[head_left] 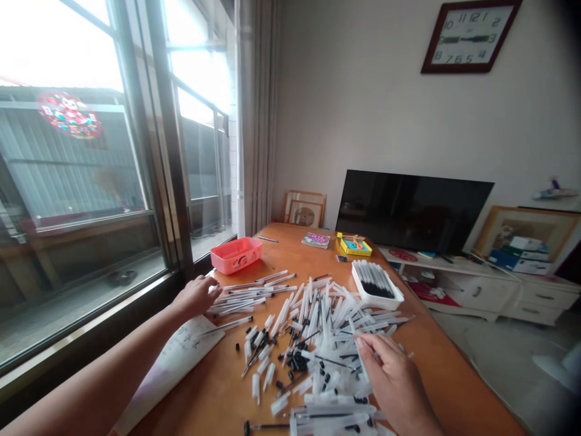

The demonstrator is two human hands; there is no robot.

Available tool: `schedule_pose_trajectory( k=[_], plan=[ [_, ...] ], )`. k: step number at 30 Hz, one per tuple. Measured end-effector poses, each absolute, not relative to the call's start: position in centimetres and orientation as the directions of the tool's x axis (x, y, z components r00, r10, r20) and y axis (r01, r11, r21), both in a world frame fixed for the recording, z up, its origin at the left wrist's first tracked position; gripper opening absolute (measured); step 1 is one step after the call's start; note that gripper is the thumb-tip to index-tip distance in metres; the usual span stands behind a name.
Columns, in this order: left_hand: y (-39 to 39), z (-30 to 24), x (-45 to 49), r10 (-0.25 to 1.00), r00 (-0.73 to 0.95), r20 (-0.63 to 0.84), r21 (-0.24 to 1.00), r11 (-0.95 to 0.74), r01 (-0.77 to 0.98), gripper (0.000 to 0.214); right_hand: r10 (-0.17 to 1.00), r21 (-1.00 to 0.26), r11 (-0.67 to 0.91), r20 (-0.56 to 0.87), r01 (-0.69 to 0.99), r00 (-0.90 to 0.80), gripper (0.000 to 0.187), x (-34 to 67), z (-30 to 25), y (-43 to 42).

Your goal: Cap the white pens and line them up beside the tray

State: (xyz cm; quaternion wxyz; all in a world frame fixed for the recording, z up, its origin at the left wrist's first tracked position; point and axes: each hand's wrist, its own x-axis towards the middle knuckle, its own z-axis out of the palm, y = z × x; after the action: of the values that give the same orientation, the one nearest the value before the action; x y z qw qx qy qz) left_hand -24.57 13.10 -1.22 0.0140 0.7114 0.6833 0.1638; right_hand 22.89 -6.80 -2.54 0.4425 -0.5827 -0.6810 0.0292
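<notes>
Nearest to you in the head view, loose pen parts (333,408) lie scattered on the table (454,363). Your right hand (390,369) makes a narrow grip on a pale tube (353,326). Your left hand (195,297) is beside slim pens (258,291), near the pink box (221,264); its grip one cannot tell.

Single head-worn view, looking forward and down, table (449,369) close below, wall (345,91) farther ahead

Left hand (197,295), its hold unclear, and sheet (186,357) partly hidden by forearm (109,366)
</notes>
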Motion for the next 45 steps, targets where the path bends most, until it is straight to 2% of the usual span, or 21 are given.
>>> schedule_pose_trajectory(
  k=[3,8,12,15,17,19,21,25,28,34,42,45],
  plan=[
    [12.4,-2.5,-26.3,0.985,-0.057,0.163,0.259,0.013,0.966,0.047,0.820,-0.547,0.320,0.568,0.774,0.062,0.030,22.9,-2.5,-6.9],
    [13.0,-3.1,-26.3,0.977,-0.109,0.181,0.296,0.052,0.954,0.033,0.817,-0.556,0.312,0.571,0.771,0.081,0.031,22.9,-2.3,-7.1],
    [13.3,-2.5,-25.2,0.963,-0.107,0.246,0.314,0.025,0.949,0.034,0.830,-0.586,0.308,0.551,0.749,0.090,0.030,23.0,-2.1,-7.2],
    [12.6,-2.0,-23.5,0.949,0.013,0.315,0.306,-0.115,0.945,0.039,0.838,-0.609,0.309,0.537,0.731,0.094,0.030,22.9,-1.9,-7.3],
    [12.0,-1.8,-22.1,0.923,0.202,0.326,0.277,-0.298,0.914,0.042,0.841,-0.615,0.308,0.532,0.726,0.094,0.030,22.7,-1.6,-7.4],
    [11.4,-2.0,-20.7,0.904,0.327,0.275,0.234,-0.393,0.889,0.049,0.842,-0.617,0.304,0.530,0.726,0.097,0.029,22.5,-1.4,-7.5],
    [11.1,-2.2,-19.4,0.910,0.363,0.199,0.183,-0.399,0.899,0.063,0.839,-0.609,0.302,0.535,0.733,0.098,0.029,22.3,-1.2,-7.6],
    [11.8,-2.8,-17.8,0.933,0.352,0.071,0.122,-0.359,0.925,0.070,0.816,-0.579,0.320,0.571,0.750,0.092,0.030,22.1,-1.0,-7.6],
    [13.4,-3.2,-17.4,0.926,0.371,0.060,0.108,-0.376,0.920,0.068,0.810,-0.571,0.324,0.580,0.754,0.091,0.029,22.1,-1.0,-7.4],
    [16.1,-3.5,-16.9,0.939,0.311,0.145,0.083,-0.324,0.942,0.066,0.825,-0.591,0.322,0.559,0.740,0.087,0.029,22.1,-1.4,-7.3],
    [17.7,-2.3,-16.1,0.938,0.217,0.270,0.200,-0.275,0.941,0.051,0.810,-0.582,0.324,0.578,0.746,0.099,0.028,22.1,-1.7,-7.3],
    [18.4,-2.1,-16.2,0.937,0.228,0.266,0.235,-0.292,0.927,0.050,0.819,-0.592,0.324,0.567,0.738,0.095,0.029,22.0,-1.6,-7.3]
  ],
)
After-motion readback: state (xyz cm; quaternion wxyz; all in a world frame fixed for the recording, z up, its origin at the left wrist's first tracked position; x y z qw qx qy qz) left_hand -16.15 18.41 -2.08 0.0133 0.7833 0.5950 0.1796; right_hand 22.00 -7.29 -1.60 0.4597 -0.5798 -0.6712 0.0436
